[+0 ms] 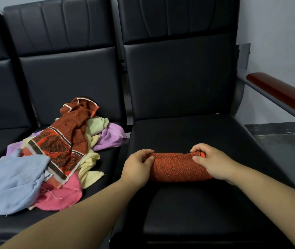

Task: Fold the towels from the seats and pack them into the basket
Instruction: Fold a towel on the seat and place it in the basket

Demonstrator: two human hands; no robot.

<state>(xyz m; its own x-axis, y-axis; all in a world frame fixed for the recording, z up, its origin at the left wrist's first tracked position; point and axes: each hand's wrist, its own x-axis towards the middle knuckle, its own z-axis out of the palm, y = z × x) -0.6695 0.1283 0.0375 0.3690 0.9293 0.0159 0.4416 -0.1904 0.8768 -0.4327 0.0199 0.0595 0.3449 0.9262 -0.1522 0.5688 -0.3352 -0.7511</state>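
Head view: left hand point(139, 165) and right hand point(209, 162) are each gripping one end of the rolled orange towel point(177, 168), which is lying across the seat point(197, 203). The unfolded pile point(53, 155) is sitting on the neighbouring seat; basket not showing. Looks like the roll is being tightened, so I'd be squeezing both ends evenly and pinning the loose hem before lifting, or it's likely unrolling.
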